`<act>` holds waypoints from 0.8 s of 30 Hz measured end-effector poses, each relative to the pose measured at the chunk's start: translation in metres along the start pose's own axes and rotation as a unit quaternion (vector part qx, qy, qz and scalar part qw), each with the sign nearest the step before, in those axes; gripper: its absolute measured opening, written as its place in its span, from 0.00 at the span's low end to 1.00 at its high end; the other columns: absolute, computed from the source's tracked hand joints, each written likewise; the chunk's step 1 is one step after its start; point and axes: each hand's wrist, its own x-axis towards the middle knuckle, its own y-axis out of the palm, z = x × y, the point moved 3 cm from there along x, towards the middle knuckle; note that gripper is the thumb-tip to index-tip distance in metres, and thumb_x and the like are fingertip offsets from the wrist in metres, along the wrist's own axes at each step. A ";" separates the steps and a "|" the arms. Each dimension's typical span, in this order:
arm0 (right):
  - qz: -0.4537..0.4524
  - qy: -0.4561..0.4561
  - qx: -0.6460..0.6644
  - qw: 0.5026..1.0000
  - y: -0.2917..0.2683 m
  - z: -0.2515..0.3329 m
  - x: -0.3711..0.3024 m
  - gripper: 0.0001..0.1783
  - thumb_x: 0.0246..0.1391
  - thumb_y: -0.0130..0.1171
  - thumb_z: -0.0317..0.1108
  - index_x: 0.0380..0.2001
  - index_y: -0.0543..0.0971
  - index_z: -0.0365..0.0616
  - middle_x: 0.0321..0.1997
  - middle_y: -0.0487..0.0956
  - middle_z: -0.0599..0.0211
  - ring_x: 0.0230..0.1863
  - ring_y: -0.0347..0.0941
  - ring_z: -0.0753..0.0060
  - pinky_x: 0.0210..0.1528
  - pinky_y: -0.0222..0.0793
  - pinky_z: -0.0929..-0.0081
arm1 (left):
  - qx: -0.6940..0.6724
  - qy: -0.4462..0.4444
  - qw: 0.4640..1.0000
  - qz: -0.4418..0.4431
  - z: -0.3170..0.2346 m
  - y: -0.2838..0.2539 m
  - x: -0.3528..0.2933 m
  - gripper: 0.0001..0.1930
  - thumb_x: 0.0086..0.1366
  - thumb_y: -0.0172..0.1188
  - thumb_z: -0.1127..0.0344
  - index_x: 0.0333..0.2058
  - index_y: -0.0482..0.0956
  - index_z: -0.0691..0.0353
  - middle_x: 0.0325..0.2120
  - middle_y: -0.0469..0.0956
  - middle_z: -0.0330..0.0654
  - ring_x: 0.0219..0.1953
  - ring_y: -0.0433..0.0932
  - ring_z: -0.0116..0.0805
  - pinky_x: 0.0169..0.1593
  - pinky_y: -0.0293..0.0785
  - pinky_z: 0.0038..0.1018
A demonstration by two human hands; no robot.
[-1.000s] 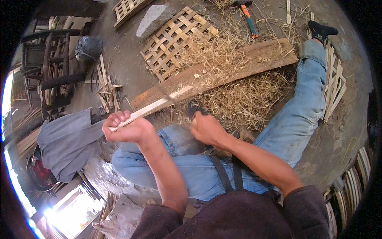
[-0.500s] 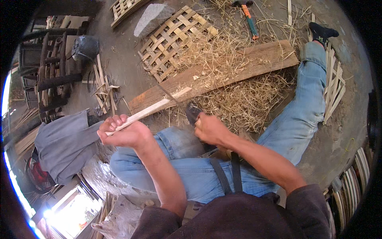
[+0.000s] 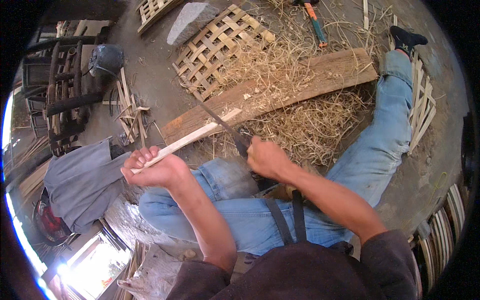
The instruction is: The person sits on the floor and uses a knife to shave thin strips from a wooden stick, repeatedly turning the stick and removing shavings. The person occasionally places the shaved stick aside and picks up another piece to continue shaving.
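Observation:
My left hand [image 3: 155, 167] is closed around the near end of a pale, flat wooden strip [image 3: 187, 141], which slants up to the right over a long wooden plank [image 3: 320, 75]. In my right hand [image 3: 270, 159] is the dark handle of a knife [image 3: 222, 124]. Its long, thin blade points up and left and crosses the strip near the far end. Curled shavings [image 3: 315, 127] lie heaped below the plank, and more are scattered on top of it. My fingers hide most of the knife's handle.
A woven strip panel [image 3: 220, 52] and a grey stone [image 3: 192, 22] lie beyond the plank. A hammer [image 3: 316, 25] with an orange and green handle is at the top. Loose strips [image 3: 131, 107] lie at left, more [image 3: 422, 107] beside my outstretched leg. Grey cloth [image 3: 85, 185] hangs at left.
More of the knife blade now shows across the strip, and its handle has shifted slightly right and down. My left hand and the strip have barely moved.

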 end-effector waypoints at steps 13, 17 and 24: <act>0.008 -0.002 -0.043 0.999 0.003 -0.038 -0.003 0.17 0.49 0.57 0.35 0.36 0.69 0.32 0.26 0.78 0.43 0.32 0.77 0.39 0.35 0.73 0.49 | 0.041 0.041 0.998 -0.031 0.000 0.001 -0.007 0.19 0.64 0.46 0.49 0.18 0.58 0.50 0.16 0.57 0.29 0.18 0.58 0.22 0.22 0.56 0.21; 0.011 -0.019 -0.058 0.998 0.000 -0.034 -0.004 0.19 0.50 0.56 0.35 0.38 0.66 0.32 0.24 0.76 0.42 0.30 0.76 0.38 0.33 0.73 0.50 | 0.025 0.032 0.999 0.002 -0.003 -0.002 -0.006 0.19 0.64 0.46 0.49 0.18 0.58 0.50 0.16 0.57 0.29 0.18 0.58 0.22 0.23 0.56 0.20; -0.006 0.021 -0.045 0.999 -0.012 -0.062 0.005 0.19 0.49 0.57 0.36 0.38 0.68 0.31 0.26 0.77 0.40 0.34 0.76 0.38 0.37 0.72 0.50 | 0.032 0.047 0.998 -0.026 -0.001 0.010 -0.006 0.19 0.63 0.47 0.50 0.17 0.57 0.50 0.16 0.57 0.29 0.18 0.56 0.21 0.23 0.54 0.20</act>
